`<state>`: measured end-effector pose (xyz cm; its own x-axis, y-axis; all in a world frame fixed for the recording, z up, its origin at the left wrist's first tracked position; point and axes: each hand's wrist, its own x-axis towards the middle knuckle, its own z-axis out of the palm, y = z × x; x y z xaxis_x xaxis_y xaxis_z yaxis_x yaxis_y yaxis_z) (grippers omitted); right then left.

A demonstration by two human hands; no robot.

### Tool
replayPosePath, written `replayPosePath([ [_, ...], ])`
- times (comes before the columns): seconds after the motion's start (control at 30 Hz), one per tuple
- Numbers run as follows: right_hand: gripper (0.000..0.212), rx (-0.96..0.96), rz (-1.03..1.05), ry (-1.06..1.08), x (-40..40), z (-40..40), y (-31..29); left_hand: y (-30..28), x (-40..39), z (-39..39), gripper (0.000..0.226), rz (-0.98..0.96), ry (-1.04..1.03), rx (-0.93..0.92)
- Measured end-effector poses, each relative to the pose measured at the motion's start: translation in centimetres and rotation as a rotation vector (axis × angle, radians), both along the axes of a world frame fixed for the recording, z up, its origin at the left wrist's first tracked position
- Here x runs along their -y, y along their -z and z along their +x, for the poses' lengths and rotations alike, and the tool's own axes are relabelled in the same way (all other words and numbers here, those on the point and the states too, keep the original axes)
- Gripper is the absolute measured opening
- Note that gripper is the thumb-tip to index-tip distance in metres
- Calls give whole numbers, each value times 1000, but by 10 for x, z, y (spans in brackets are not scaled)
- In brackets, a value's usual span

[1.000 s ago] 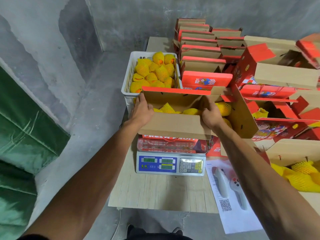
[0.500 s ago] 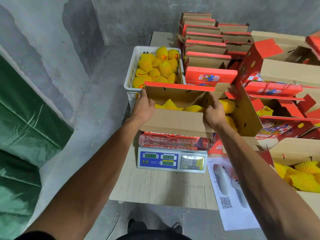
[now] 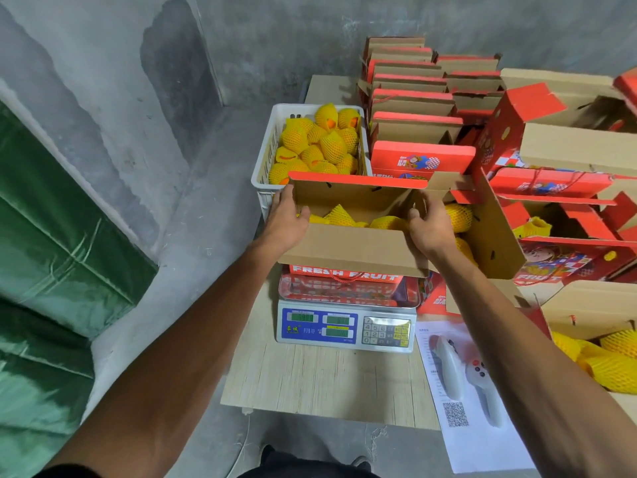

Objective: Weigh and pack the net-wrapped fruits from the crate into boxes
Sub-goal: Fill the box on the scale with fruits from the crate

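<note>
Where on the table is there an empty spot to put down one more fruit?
The bare wooden tabletop in front of the scale, left of the paper sheet, is free. The right side is crowded with red boxes, and the white crate fills the far corner.

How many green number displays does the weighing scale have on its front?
3. On the scale: one at the upper left, one at the upper middle, and one below the middle one. None seem hidden.
</note>
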<state>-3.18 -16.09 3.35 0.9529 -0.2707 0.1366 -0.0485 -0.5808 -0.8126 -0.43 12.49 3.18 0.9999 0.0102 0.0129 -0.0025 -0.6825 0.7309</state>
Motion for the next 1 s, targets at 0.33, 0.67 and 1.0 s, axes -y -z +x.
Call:
replayPosePath([
  [0.33,34,21,-243,4,-6,8,-40,-27,4,3,38,146,-43,167],
  [0.67,41,21,-191,-113,-23,16,-43,-34,10,-2,38,127,-18,151],
  [1.0,40,77,-209,-311,-53,65,-70,-46,17,25,38,102,-17,206],
])
